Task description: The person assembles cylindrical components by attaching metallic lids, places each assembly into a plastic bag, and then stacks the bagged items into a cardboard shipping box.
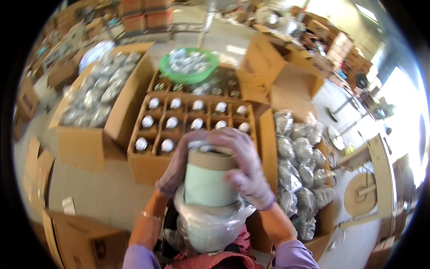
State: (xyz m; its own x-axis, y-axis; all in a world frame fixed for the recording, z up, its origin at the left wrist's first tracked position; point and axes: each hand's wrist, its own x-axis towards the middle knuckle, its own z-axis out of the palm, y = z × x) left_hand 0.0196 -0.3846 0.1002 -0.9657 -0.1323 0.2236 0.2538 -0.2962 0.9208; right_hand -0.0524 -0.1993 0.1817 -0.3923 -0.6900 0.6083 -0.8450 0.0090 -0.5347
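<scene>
L hand [179, 168]: gloved, fingers wrapped round left side of tube [207, 179].
R hand [246, 168]: gloved, fingers clasp tube's top & right side.
Tube: pale green cardboard, upright, at lap, bottom in clear plastic bag [208, 222].
Behind: divided box [192, 121] w/ silver-capped jars.
Right: box of wrapped bundles [300, 175].

A pale green cylindrical canister [207, 179] stands upright close to the person's chest, its upper band plain brown cardboard and a silvery metal lid on top. Its lower part sits inside a crumpled clear plastic bag [210, 224], which bunches around the base and has slipped down from the body. The canister is held between the two gloved hands, one at each side of its top rim, above the lap
</scene>
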